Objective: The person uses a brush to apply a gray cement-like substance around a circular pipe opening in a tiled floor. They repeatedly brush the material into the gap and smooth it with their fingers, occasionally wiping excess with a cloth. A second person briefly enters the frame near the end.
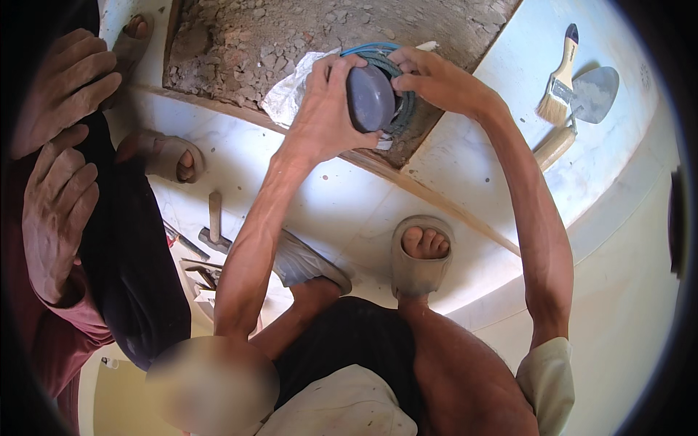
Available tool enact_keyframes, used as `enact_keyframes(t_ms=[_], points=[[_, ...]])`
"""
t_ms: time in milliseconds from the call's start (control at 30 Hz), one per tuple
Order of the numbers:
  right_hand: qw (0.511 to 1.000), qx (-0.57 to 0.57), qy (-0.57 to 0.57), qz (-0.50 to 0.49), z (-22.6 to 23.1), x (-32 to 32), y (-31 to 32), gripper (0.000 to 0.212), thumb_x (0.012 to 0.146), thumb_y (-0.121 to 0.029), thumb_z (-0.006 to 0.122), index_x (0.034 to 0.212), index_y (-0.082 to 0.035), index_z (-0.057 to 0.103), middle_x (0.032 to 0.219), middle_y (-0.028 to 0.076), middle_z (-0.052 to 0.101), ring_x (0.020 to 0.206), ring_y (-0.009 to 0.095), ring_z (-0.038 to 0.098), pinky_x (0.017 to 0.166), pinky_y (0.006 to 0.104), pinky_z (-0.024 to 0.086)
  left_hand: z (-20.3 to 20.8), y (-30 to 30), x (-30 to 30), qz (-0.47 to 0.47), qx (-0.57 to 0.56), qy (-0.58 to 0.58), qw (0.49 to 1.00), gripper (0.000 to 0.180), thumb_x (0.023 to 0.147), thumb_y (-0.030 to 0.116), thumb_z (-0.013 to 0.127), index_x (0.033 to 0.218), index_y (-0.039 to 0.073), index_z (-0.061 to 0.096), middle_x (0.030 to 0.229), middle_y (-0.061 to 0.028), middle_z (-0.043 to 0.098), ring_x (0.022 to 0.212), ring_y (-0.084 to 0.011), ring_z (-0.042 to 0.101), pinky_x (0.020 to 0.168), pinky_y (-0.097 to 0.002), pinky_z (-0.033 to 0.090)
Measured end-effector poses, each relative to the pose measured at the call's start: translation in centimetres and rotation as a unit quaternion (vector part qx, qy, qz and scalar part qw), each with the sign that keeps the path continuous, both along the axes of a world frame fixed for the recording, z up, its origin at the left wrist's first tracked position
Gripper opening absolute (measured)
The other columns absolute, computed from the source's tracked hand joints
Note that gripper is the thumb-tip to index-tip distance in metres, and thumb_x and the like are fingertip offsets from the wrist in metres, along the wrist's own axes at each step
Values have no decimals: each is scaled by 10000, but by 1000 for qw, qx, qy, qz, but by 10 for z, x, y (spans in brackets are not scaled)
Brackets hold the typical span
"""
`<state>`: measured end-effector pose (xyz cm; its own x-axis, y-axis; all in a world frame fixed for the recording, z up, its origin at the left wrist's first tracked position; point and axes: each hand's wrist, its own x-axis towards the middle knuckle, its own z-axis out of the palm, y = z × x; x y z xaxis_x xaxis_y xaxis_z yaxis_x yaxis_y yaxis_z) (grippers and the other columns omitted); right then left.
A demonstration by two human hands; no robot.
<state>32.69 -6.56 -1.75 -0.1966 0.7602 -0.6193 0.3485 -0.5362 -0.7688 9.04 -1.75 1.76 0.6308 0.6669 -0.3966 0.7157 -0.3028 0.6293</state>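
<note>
My left hand (320, 116) is closed round a smooth dark grey oval object (371, 99), its fingers over the top end and its thumb at the lower end. What kind of thing it is I cannot make out. A coil of green cord (404, 112) with a blue strand at the top lies against its right side. My right hand (440, 78) has its fingers and thumb bent round the upper right part of the coil, close to the grey object. Crumpled white plastic sheet (287, 87) sticks out left of my left hand.
Rough earth (240, 58) fills a recess edged with a wooden strip (436, 195) in the white tiled floor. A paintbrush (560, 80) and a trowel (595, 93) lie at right. A hammer (215, 221) lies near my left foot. Another person's hands (62, 211) rest at far left.
</note>
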Motion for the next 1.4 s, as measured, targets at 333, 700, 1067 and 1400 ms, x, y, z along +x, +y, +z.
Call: enact_keyframes(t_ms=[333, 700, 1067, 1400], points=[[997, 70, -26, 24, -29, 1, -9, 460, 1049, -126, 626, 1485, -17, 529, 1189, 182, 687, 1173, 280, 670, 1028, 422, 501, 11, 22, -20, 50, -147, -51, 987, 1150, 623, 104, 984, 1575, 80, 339, 1467, -185, 535, 1366, -289, 566, 1214, -418, 459], [998, 46, -36, 27, -18, -2, -5, 334, 1094, -150, 619, 1417, -69, 589, 1078, 63, 679, 1024, 175, 626, 914, 352, 484, 19, 39, -49, 182, -295, -178, 921, 1106, 703, 139, 982, 1616, 132, 358, 1525, -186, 491, 1387, -308, 563, 1190, -448, 471], [990, 108, -87, 25, -19, -2, -14, 372, 1074, -133, 632, 1435, -76, 561, 1174, 165, 743, 1021, 299, 721, 897, 427, 568, 44, 84, 0, 193, -126, -215, 949, 1149, 756, 379, 966, 1644, 38, 320, 1540, -244, 526, 1375, -337, 583, 1178, -457, 465], [939, 274, -178, -101, 47, -18, -60, 364, 1068, -18, 619, 1428, -70, 622, 1274, 171, 723, 1178, 288, 722, 1011, 401, 570, -6, 131, 53, 91, 399, -140, 902, 1041, 680, 234, 979, 1556, 57, 447, 1527, -271, 487, 1429, -474, 457, 1219, -544, 398]])
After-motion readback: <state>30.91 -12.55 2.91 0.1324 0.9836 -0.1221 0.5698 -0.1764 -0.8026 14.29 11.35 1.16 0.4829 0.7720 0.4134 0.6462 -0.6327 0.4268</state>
